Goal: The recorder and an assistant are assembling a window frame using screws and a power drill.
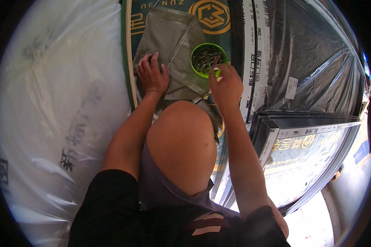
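My left hand (153,76) lies with fingers spread on a folded olive-brown sheet (169,37), on its lower left part. To the right of it stands a bright green round bowl (193,66), filled with slim dark pieces (207,59) too small to name. At the bowl's near right rim is my right hand (226,84), its thumb and fingers drawn together in a pinch. A small light bit shows at the fingertips, but I cannot make out what it is.
Under the sheet is a dark green printed board (224,35) with a pale edge. Black-and-white frame profiles (249,61) and a plastic-wrapped panel (313,53) stand on the right. White plastic film (62,103) covers the left. My bare knee (181,140) is raised between my arms.
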Tool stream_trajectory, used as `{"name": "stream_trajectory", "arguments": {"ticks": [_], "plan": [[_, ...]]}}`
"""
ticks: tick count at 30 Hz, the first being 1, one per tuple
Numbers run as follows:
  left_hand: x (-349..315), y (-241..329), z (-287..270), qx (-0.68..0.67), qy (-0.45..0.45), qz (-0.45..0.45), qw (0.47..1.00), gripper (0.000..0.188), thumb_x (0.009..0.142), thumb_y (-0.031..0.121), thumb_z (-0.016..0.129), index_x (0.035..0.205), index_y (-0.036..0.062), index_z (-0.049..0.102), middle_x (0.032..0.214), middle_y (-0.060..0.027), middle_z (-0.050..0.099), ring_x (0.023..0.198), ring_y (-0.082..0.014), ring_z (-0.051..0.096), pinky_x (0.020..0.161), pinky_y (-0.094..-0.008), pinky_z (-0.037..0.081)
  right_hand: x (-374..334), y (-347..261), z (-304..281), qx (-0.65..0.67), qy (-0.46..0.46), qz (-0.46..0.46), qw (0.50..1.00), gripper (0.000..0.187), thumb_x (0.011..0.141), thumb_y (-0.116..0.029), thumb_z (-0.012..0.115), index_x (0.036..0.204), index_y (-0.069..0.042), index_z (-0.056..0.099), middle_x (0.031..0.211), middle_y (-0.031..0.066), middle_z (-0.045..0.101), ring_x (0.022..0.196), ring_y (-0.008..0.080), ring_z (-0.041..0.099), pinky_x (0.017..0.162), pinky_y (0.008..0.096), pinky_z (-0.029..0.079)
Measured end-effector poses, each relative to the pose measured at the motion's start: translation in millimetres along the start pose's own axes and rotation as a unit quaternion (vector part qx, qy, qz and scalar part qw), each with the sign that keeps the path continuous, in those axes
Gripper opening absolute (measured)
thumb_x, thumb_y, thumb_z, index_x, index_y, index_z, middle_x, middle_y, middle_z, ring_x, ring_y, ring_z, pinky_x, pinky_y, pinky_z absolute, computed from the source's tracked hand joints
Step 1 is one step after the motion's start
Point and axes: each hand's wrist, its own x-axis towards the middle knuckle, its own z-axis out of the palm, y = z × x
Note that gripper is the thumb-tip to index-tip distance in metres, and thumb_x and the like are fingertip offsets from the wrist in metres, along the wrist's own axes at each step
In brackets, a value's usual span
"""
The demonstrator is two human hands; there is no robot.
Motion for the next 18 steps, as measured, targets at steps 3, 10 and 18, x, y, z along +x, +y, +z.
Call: {"name": "stream_trajectory", "arguments": {"ticks": [3, 10, 18], "plan": [[-0.6, -1.5, 1.4, -0.005, -0.005, -0.002, 1.0, 0.049, 0.093, 0.024, 0.063, 0.14, 0.0122, 0.057, 0.137, -0.0158, 0.049, 0.13, -0.0392, 0.044, 0.109, -0.0551, 0.035, 20.6, -5.8, -2.5, -0.074, -0.086, -0.005, 0.994, 0.024, 0.09, -0.026, 0.07, 0.103, -0.007, 0.077, 0.087, 0.0162, 0.074, 0.082, 0.0413, 0.072, 0.076, 0.0508, 0.058], [-1.5, 1.5, 2.0, -0.014, -0.037, -0.02, 0.999, 0.051, 0.095, 0.022, 0.063, 0.144, 0.0137, 0.053, 0.139, -0.0178, 0.047, 0.131, -0.0404, 0.043, 0.112, -0.0567, 0.032, 58.5, 17.5, -2.7, 0.24, -0.145, 0.146, 0.949, 0.029, 0.09, -0.022, 0.075, 0.11, -0.001, 0.079, 0.075, 0.0118, 0.073, 0.069, 0.0239, 0.071, 0.066, 0.0408, 0.055], [-2.3, -4.2, 0.0, -0.025, -0.007, -0.005, 1.0, 0.051, 0.093, 0.021, 0.065, 0.142, 0.0139, 0.054, 0.138, -0.0158, 0.048, 0.131, -0.0398, 0.044, 0.111, -0.056, 0.034, 60.5, 0.1, -22.0, 0.25, -0.145, 0.168, 0.943, 0.038, 0.095, -0.028, 0.072, 0.105, 0.008, 0.076, 0.08, 0.0177, 0.075, 0.071, 0.0225, 0.074, 0.063, 0.0411, 0.054]]}}
